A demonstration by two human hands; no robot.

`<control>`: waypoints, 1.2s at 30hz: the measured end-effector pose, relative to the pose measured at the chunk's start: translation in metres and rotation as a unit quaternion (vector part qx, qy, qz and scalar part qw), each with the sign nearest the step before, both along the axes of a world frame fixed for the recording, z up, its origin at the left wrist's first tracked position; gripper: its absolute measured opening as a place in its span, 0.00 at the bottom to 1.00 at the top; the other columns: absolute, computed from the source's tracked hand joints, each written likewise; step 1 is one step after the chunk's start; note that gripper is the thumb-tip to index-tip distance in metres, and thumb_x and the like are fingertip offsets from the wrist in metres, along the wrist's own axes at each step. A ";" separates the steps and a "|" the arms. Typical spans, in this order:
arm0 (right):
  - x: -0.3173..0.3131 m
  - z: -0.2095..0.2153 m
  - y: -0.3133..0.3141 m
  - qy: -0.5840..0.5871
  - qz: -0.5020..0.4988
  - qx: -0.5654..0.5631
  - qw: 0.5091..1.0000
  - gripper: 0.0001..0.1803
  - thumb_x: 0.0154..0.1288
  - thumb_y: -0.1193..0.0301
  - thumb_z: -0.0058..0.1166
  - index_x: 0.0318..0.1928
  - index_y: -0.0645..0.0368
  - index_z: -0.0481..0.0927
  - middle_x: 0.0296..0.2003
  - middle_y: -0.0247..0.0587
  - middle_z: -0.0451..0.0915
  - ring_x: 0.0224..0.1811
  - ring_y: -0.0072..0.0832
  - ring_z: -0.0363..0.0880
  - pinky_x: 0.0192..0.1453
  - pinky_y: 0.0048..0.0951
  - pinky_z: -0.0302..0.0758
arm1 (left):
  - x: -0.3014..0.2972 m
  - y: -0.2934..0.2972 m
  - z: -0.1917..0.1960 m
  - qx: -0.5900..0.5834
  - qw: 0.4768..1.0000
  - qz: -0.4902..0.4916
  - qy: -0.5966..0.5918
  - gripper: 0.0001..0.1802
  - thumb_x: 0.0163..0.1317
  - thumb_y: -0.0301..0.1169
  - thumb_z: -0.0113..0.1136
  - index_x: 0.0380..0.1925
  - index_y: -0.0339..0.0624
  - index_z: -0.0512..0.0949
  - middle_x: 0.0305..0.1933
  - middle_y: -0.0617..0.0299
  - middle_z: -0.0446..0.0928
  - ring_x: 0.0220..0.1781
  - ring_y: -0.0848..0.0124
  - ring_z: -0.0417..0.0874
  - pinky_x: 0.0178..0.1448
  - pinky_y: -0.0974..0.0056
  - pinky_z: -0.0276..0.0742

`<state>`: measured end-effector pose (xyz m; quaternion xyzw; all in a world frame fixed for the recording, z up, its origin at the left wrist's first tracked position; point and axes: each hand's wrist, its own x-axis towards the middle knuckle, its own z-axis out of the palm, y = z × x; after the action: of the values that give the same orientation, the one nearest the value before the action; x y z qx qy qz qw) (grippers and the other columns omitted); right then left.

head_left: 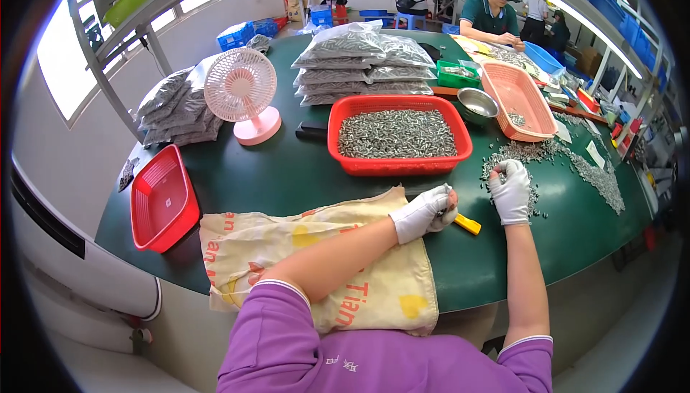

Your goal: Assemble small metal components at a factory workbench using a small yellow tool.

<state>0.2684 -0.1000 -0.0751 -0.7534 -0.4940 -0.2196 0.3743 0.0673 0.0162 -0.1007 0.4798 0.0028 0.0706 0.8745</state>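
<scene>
My left hand (424,215), in a white glove with bare fingertips, is curled closed above the near edge of the table, beside a yellow patterned cloth (323,249). What lies inside its fingers is mostly hidden. A yellow bar-shaped object (468,225) lies just right of it. My right hand (511,193), gloved the same way, rests at a loose pile of small silvery metal parts (532,151), its fingers bent inward and closed. Whatever it pinches is too small to make out. Beyond both hands stands a red basket (402,168) filled with similar metal parts.
Left of the cloth sits a red basket (164,202). A pink fan (248,105) and stacked bags of parts (363,62) stand farther back. At right are a steel bowl (478,104), a pink basket (521,98) and a green tray (458,74). Across the table a person (489,19) works.
</scene>
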 end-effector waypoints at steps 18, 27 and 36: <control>0.001 0.004 0.001 0.002 0.021 0.050 0.999 0.06 0.53 0.73 0.63 0.32 0.57 0.79 0.33 0.43 0.78 0.40 0.42 0.76 0.47 0.39 0.73 | -0.001 -0.001 0.009 -0.015 0.999 -0.035 0.014 0.13 0.65 0.42 0.60 0.36 0.52 0.66 0.22 0.71 0.61 0.21 0.81 0.57 0.23 0.75 0.51; -0.011 0.007 0.004 0.275 0.169 0.083 0.943 0.06 0.63 0.73 0.60 0.38 0.62 0.79 0.32 0.38 0.78 0.34 0.26 0.76 0.42 0.26 0.74 | -0.005 0.003 0.012 -0.060 0.998 -0.021 0.017 0.10 0.64 0.36 0.60 0.38 0.49 0.70 0.25 0.71 0.64 0.24 0.80 0.61 0.27 0.76 0.54; -0.041 0.011 -0.002 0.370 0.274 -0.006 0.888 0.08 0.67 0.68 0.58 0.40 0.60 0.77 0.36 0.31 0.76 0.40 0.19 0.73 0.49 0.23 0.71 | -0.001 0.004 0.009 -0.085 0.995 0.028 0.049 0.13 0.65 0.43 0.59 0.40 0.50 0.70 0.25 0.67 0.66 0.20 0.78 0.59 0.26 0.73 0.55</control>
<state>0.2270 -0.1020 -0.0636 -0.6174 -0.5076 0.1894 0.5704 0.0659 0.0203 -0.0915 0.4065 0.0648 0.0708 0.9086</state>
